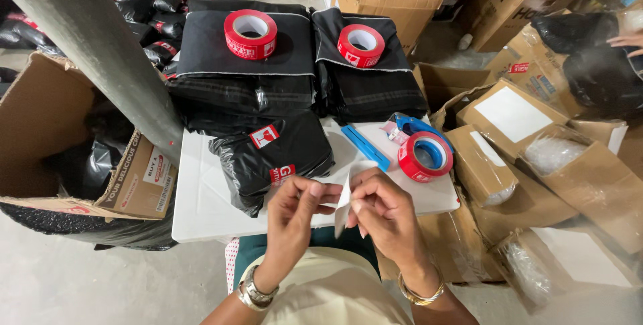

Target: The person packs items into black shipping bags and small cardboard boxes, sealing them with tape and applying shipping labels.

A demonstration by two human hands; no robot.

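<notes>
White paper slip upright, long axis vertical, pinched by left hand and right hand fingers

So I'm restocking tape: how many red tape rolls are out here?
3. One roll lies on the left black stack, one on the right black stack, and one sits in the blue dispenser on the white table. Boxes may hide more.

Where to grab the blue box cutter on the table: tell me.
Take the blue box cutter across its narrow width, at mid-length, from above. It lies flat on the white table, its long sides clear of the tape dispenser and black parcel.
</notes>
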